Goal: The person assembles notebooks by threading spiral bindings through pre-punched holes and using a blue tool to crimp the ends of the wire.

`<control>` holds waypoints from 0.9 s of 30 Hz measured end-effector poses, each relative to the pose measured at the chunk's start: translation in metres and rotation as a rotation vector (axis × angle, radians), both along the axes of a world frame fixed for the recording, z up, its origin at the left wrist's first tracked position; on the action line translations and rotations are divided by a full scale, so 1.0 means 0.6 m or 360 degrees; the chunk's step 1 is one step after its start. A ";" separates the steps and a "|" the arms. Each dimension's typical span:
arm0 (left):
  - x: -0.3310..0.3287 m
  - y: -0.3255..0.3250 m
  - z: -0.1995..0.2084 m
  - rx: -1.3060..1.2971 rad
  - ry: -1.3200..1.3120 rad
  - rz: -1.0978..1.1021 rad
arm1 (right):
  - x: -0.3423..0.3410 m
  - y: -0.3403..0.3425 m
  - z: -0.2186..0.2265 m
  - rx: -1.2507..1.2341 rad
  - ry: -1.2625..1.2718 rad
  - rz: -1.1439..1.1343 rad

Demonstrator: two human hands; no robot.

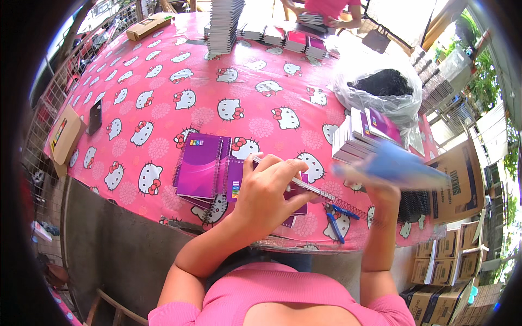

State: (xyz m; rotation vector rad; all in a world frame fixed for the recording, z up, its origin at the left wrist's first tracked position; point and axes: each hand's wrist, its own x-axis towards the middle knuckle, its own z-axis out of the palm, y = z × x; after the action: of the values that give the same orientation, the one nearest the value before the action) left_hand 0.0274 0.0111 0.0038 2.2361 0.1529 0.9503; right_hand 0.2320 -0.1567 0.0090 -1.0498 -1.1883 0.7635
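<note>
My left hand (272, 187) is closed on a spiral notebook (296, 187), thumb and fingers pinching its bound edge. A loose wire coil (353, 209) runs out from that edge to the right. My right hand (367, 176) is raised beside the notebook stack and smeared by motion. A blue thing (405, 165) blurs along with it, seemingly in its grip; its kind cannot be made out. Left of my left hand lie purple spiral notebooks (200, 165) in a small pile. Two slim blue handles (336, 228), like those of pliers, rest on the table under the coil.
A notebook stack (348, 138) stands at right, near a clear plastic bag (405, 100) with black coils. Far back are a tall notebook stack (223, 24) and another person (331, 11). A phone (95, 117) and cardboard box (66, 138) lie left; a carton (459, 182) stands right.
</note>
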 end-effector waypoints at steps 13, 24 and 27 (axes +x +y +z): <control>-0.008 0.039 -0.011 -0.0352 -0.0186 0.0054 | 0.011 0.037 -0.013 -0.0382 -0.0940 -0.0720; 0.007 0.044 -0.037 -0.1141 -0.0206 -0.0195 | 0.001 0.073 -0.012 -0.0532 -0.0599 -0.0511; 0.009 0.044 -0.041 -0.1235 -0.0215 -0.0162 | 0.011 0.091 0.010 -0.0557 -0.0748 -0.0542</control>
State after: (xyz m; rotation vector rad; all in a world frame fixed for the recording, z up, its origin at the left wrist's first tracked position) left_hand 0.0330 0.0373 -0.0205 1.4503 0.2871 0.8008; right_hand 0.2386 -0.1023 0.0151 -1.7421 -1.2403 0.4735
